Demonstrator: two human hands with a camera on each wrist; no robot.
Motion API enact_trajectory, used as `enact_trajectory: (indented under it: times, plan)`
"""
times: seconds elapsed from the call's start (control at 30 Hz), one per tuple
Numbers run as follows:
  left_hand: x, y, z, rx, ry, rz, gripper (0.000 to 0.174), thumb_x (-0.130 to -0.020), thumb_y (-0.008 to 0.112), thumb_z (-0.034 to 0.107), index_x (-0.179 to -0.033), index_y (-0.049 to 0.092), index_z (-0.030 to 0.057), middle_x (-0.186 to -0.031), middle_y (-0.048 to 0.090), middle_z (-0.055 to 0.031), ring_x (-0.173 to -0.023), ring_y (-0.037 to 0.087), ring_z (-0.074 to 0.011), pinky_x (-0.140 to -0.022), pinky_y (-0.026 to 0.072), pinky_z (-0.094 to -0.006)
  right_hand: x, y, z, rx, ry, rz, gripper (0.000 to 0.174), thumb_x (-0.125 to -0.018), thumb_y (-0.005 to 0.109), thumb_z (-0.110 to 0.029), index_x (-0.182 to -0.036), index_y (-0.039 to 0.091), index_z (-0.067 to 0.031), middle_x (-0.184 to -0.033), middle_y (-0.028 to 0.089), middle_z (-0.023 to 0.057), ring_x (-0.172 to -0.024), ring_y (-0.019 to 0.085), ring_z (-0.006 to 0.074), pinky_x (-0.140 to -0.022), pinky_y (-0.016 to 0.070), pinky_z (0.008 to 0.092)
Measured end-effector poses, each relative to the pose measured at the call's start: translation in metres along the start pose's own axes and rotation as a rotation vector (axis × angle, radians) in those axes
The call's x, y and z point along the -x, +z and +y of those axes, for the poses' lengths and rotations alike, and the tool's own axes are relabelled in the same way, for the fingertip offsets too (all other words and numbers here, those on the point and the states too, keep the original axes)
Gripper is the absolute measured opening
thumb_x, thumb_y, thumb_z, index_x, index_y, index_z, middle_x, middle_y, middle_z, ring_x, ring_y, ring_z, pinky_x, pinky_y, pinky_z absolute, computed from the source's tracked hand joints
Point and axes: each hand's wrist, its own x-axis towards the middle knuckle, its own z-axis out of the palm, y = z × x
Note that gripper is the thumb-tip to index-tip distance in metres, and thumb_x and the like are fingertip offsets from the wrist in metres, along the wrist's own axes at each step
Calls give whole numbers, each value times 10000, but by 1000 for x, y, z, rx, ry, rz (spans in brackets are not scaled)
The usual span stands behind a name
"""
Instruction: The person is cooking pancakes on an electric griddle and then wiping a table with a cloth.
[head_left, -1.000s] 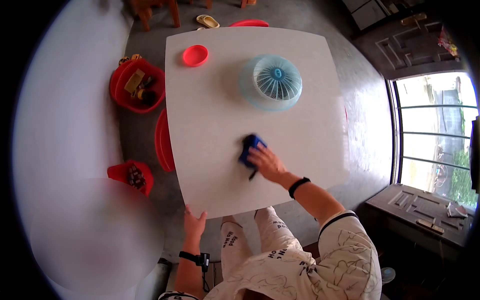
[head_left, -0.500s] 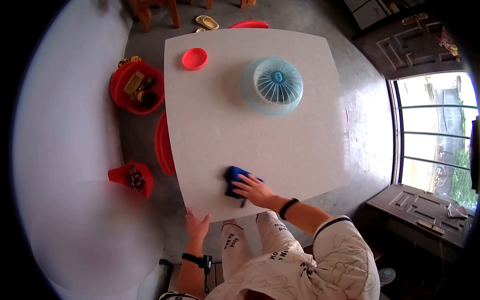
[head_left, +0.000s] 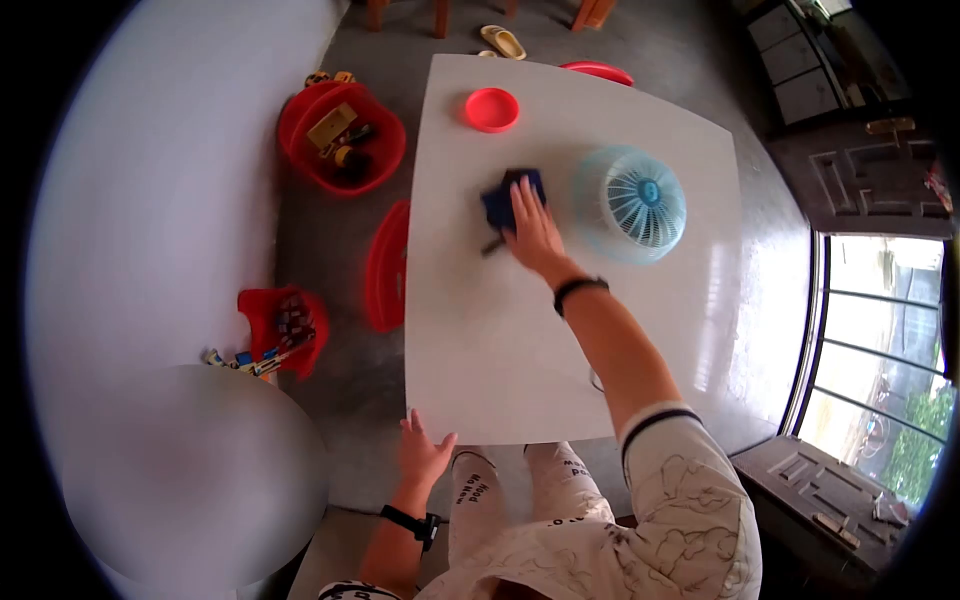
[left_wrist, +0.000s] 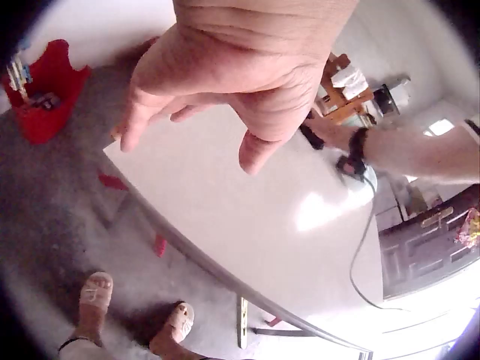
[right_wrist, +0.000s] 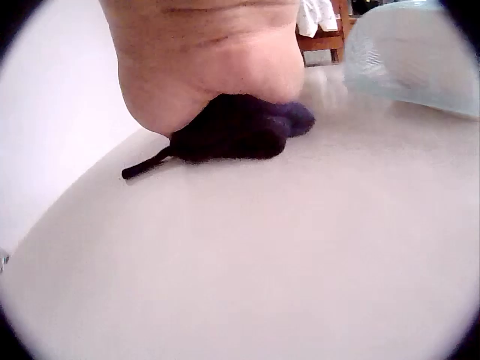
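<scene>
My right hand point(head_left: 536, 232) lies with its fingers stretched out on a folded dark blue cloth point(head_left: 496, 208), pressing it on the white table point(head_left: 500, 350). A thin dark strap or loop sticks out of the cloth point(right_wrist: 240, 139) toward the lower left in the right wrist view. The palm hides much of the cloth's top there. At the table's near left corner, my left hand point(head_left: 426, 456) rests by the edge with fingers spread and thumb apart, holding nothing. In the left wrist view the left hand point(left_wrist: 232, 75) hangs over the tabletop.
Right of the cloth stands a light blue mesh food cover point(head_left: 640, 205). A red round dish point(head_left: 491, 110) sits near the far left corner. Red stools point(head_left: 388, 265) and a red tub of toys point(head_left: 345, 140) stand along the left side. A cable point(left_wrist: 364, 232) trails from the right wrist.
The right hand first drew the cloth toward the near edge, then slid it far forward, between the red dish and the food cover. The left hand stays at the near corner. The head view has shifted.
</scene>
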Motion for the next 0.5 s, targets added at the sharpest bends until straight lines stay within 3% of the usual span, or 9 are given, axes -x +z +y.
enact_trajectory:
  times: [0.03,0.07,0.17,0.2,0.27,0.3,0.33,0.4,0.5]
  plan:
    - [0,5,-6,7,54,32,926,-724,660,438,-1370,209,-48,-1339,291,-345,-1252,336,-410,-974,375,-412,-27,3,-14,35,85,-59,726,-788,610,-199,-1388,230,-49,-1469,167,144,-1341,199,323,-1069,232,450]
    - [-1,8,-9,-10,45,36,921,-742,648,422,-1376,179,-54,-1343,305,-325,-1242,356,-401,-977,372,-406,-43,19,-20,127,32,-92,671,-816,574,-232,-1385,257,-70,-1466,191,113,-1341,209,306,-1059,239,464]
    - [3,2,-9,152,45,48,865,-775,629,359,-1384,163,-42,-1351,319,-296,-1233,371,-393,-982,364,-408,-29,60,-69,251,-308,-126,488,-821,495,-173,-1299,429,-101,-1420,310,75,-1316,257,312,-1045,249,470]
    - [3,3,-13,167,40,53,865,-775,629,359,-1384,163,-42,-1351,319,-296,-1233,371,-393,-982,364,-408,-4,69,-87,215,-403,-193,466,-815,488,-170,-1276,456,-108,-1401,339,69,-1308,269,312,-1039,254,474]
    - [-8,11,-31,402,-23,-27,723,-829,569,206,-1391,171,-15,-1363,330,-263,-1259,359,-354,-994,352,-387,74,60,-127,272,-647,-276,444,-810,489,-183,-1250,483,-121,-1368,380,55,-1304,281,300,-1034,254,477]
    - [-17,17,-45,414,-22,-17,723,-829,569,206,-1391,171,-15,-1363,330,-263,-1259,359,-354,-994,352,-387,112,53,-142,162,-689,-481,445,-803,501,-188,-1243,489,-127,-1370,378,48,-1310,274,283,-1045,237,468]
    - [-25,27,-64,569,-34,-26,666,-826,520,119,-1388,188,-11,-1356,356,-236,-1246,382,-323,-988,355,-366,161,60,-142,142,-792,-459,508,-793,510,-162,-1297,449,-137,-1394,362,27,-1309,279,282,-1036,258,460]
    - [-34,40,-93,869,-57,-55,599,-820,423,-56,-1382,222,-4,-1342,408,-183,-1222,427,-260,-974,363,-325,224,38,-133,83,-838,-658,570,-797,535,-176,-1345,383,-151,-1424,314,10,-1339,230,256,-1077,207,451]
    - [-28,29,-98,826,-59,-77,536,-834,432,-28,-1352,296,-14,-1347,402,-182,-1222,426,-263,-983,354,-321,250,7,-93,72,-685,-850,533,-817,510,-168,-1337,395,-162,-1418,328,17,-1341,230,262,-1088,188,455]
